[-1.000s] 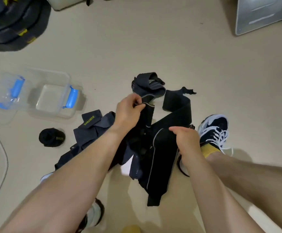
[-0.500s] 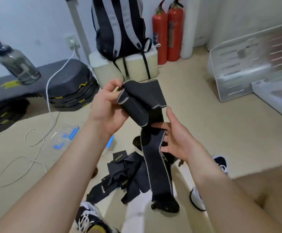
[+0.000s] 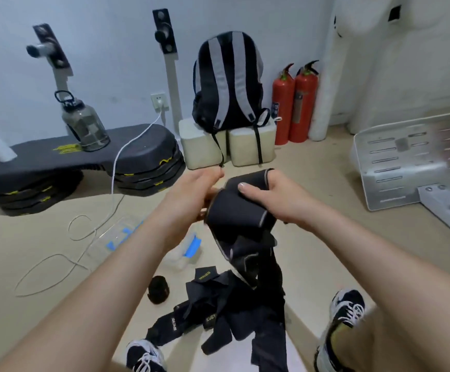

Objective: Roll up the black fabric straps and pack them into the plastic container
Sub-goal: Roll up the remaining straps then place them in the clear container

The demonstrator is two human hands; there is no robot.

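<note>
**Strap Half Rolled Above the Floor**

Both hands held one black fabric strap (image 3: 238, 210) in the air, above the floor (image 3: 312, 210) and in front of the person's chest. Its upper part was wound into a thick roll; the loose tail hung down from the roll towards the heap of unrolled straps (image 3: 229, 310) lying on the floor between the two shoes (image 3: 347, 308).

The left hand (image 3: 198, 193) gripped the left end of the roll, fingers curled in against it. How its fingertips sat on the fabric could not be seen. The right hand (image 3: 280, 201) clamped the right end, thumb laid flat across the top of the roll and the other fingers wrapped round behind it.

One finished rolled strap (image 3: 159, 289) stood on the floor just left of the heap, apart from it. The plastic container (image 3: 181, 257), clear with a blue latch, sat on the floor beyond that roll, partly hidden by the left forearm. Its clear lid (image 3: 119, 233) lay beside it on the left. Whether anything lay inside the container could not be told.

A white cable (image 3: 115, 167) ran from a wall socket and looped over the floor near the lid. Against the far wall stood a backpack (image 3: 228, 81) on pale blocks (image 3: 205, 147), two red fire extinguishers (image 3: 293, 106), and a dark step platform (image 3: 89, 157) bearing a water bottle (image 3: 84, 123).
</note>
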